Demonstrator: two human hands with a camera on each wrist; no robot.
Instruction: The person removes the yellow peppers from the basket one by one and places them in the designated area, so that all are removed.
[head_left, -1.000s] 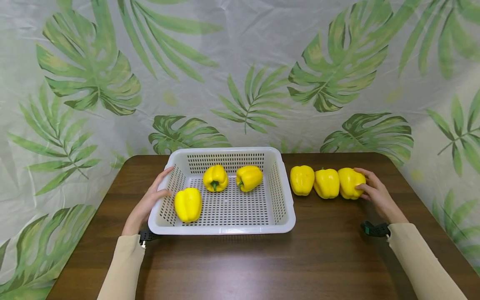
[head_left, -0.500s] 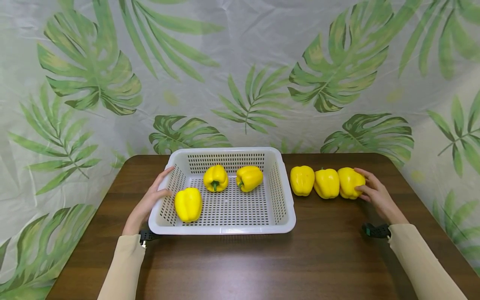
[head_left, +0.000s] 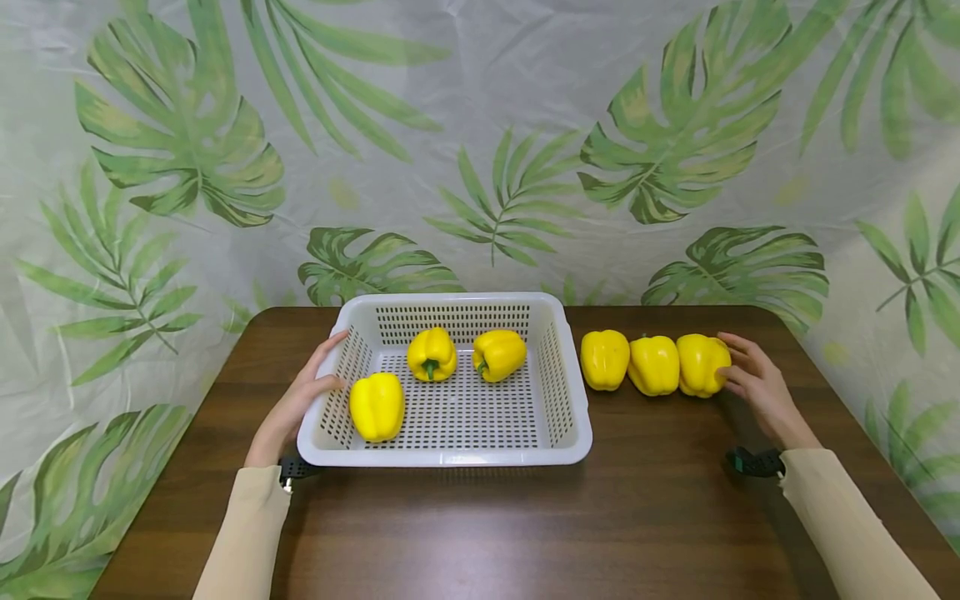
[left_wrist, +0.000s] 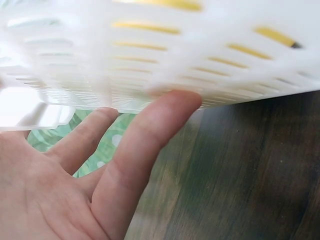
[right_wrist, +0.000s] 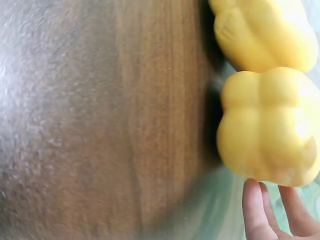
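Note:
A white perforated plastic basket (head_left: 450, 457) stands left of centre, holding three yellow bell peppers: one at front left (head_left: 377, 407) and two behind, stems showing. My left hand (head_left: 300, 400) rests against the basket's left side. In the left wrist view the thumb (left_wrist: 145, 145) and an extended finger reach its slotted wall. Three more yellow bell peppers form a row right of the basket: the near-basket pepper (head_left: 604, 360), the middle pepper (head_left: 654, 366) and the end pepper (head_left: 701, 365). The fingertips of my right hand (head_left: 765, 396) meet the end pepper's right side, extended rather than wrapped around it.
All this sits on a dark brown wooden table (head_left: 480, 533) with rounded far corners. A pale curtain (head_left: 525, 83) with green leaf prints hangs behind it. A black strap (head_left: 756, 462) circles the right wrist, and another (head_left: 296, 469) the left.
My right hand's fingers have loosened slightly and shifted a little to the right on the end pepper. My left hand, the basket and the peppers stay in place.

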